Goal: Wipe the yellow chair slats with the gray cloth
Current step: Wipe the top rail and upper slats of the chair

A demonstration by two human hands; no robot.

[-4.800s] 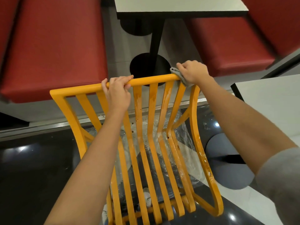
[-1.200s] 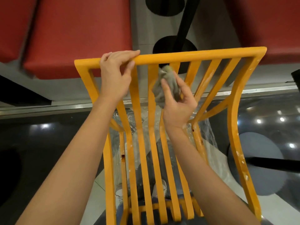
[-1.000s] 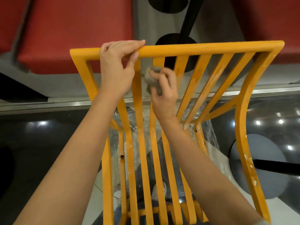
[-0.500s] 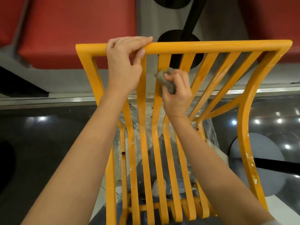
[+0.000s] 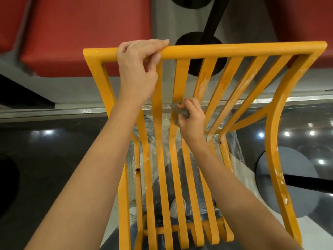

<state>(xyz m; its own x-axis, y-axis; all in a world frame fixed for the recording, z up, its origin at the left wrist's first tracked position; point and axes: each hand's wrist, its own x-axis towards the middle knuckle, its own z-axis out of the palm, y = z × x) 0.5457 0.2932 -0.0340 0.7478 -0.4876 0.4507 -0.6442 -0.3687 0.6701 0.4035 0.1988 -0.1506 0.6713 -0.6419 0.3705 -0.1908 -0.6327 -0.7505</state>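
Your left hand (image 5: 138,73) grips the chair's top rail (image 5: 234,49); your right hand (image 5: 191,120) pinches the cloth (image 5: 178,111) against a middle slat (image 5: 177,134). The right-side slats (image 5: 239,85) look streaked (probably unwiped).

Painted chair, soft cloth

Yellow chair slats (image 5: 177,170) look smooth, semi-gloss, with whitish smears; the gray cloth (image 5: 180,111) is matt and crumpled; the floor (image 5: 54,150) glossy dark.

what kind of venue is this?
Probably a restaurant or food-court seating area: red padded bench seats, a pedestal table base on a black post, and the slatted yellow chair being wiped with a gray cloth.
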